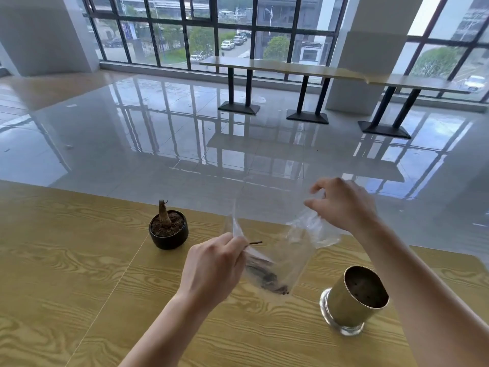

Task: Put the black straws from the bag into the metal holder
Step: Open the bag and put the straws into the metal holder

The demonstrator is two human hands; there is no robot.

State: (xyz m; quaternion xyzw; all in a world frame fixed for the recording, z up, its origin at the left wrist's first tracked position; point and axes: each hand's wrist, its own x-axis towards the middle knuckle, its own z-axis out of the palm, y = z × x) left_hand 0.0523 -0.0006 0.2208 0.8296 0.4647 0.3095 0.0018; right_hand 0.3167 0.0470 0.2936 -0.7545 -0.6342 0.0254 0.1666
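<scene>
Left hand (211, 268) was curled tight, thumb and fingers pinching the near lip of the bag (288, 258); a thin dark tip (255, 242) poked out of that pinch toward three o'clock, likely one straw, though whether it was truly caught with the plastic I could not tell; right hand (342, 205) sat up at one o'clock of the left, fingers bent and bunching the far lip; so both hands were clamped on the film, the mouth drawn apart between them; the bag's bottom corner hung low, on the table (79, 287) or just over it, I could not tell which; in that corner, at five o'clock of the left hand, lay the straws (267, 279), a dark blurred clump; the holder (352, 300) stood on the table at four o'clock of the bag, apart from it, mouth up, inside too dark to say what it held; a plant pot (169, 231) sat at eleven o'clock of the left hand.

My read: this was the opening-and-reaching step, with nothing visibly delivered; the next move called for one hand to hold the bag while the other drew straws out by their ends, carried them toward four o'clock and dropped them end-first into the holder; slippery film and thin straws wanted a firm pinch.
</scene>
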